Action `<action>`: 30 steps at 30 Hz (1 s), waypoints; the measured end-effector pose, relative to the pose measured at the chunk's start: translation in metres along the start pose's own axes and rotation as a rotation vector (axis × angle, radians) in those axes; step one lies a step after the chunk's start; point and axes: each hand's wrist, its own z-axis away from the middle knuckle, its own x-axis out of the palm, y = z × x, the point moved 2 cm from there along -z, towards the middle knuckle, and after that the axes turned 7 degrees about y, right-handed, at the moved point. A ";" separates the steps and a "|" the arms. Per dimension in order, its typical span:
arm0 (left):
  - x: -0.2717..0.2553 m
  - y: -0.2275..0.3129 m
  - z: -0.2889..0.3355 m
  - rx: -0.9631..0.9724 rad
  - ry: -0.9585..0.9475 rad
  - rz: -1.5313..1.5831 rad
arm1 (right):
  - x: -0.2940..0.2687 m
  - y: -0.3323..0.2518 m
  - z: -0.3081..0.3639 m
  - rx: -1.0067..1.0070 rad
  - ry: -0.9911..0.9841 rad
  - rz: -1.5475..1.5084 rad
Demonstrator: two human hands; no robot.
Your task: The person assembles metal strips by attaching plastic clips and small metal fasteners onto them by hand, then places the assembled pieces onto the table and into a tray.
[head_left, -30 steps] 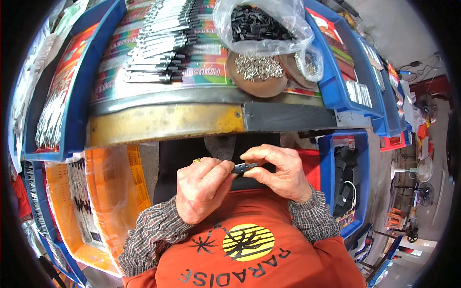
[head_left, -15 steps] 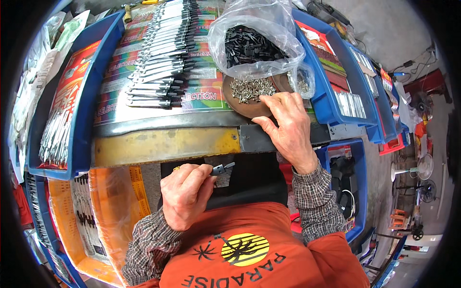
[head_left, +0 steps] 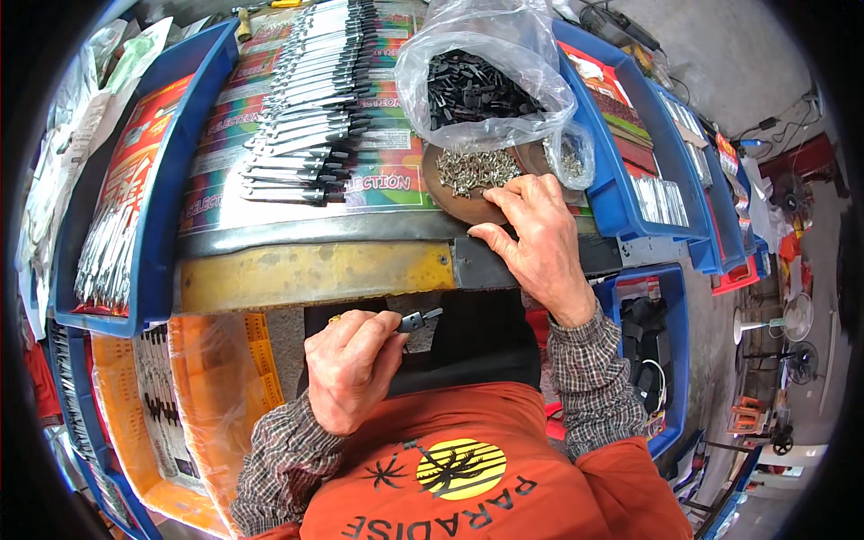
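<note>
My left hand (head_left: 353, 369) is closed in front of my body, pinching a small dark part (head_left: 412, 321) with a short metal tip that points right. Most of that part is hidden by my fingers. Over the near edge of a round brown dish (head_left: 468, 211) is my right hand (head_left: 543, 241), its thumb and index finger apart. The index fingertip touches the near side of a pile of small metal fasteners (head_left: 474, 167), like screws or rivets. I see nothing between finger and thumb.
Behind the dish stands a clear plastic bag (head_left: 409, 94) of black pieces (head_left: 477, 85). A long row of metal-and-black parts (head_left: 315, 99) covers the bench. Blue trays (head_left: 157, 207) flank it. Below the bench edge (head_left: 315, 277) sits an orange crate (head_left: 207, 396) on the left.
My right index fingertip has shifted slightly left, still by the fasteners, and the pile looks a little disturbed. My left hand keeps its hold on the dark part, nearly unmoved.
</note>
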 end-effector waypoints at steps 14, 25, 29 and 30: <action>-0.003 0.011 -0.001 -0.014 -0.008 0.010 | -0.013 -0.022 0.010 0.025 0.155 -0.301; -0.003 0.023 0.000 -0.040 -0.045 0.057 | -0.009 -0.065 0.044 0.164 -0.036 -0.807; -0.001 0.026 0.001 0.000 -0.044 0.029 | -0.009 -0.065 0.047 0.180 -0.039 -0.809; -0.001 0.027 0.002 0.016 -0.033 0.027 | -0.009 -0.066 0.047 0.192 -0.040 -0.815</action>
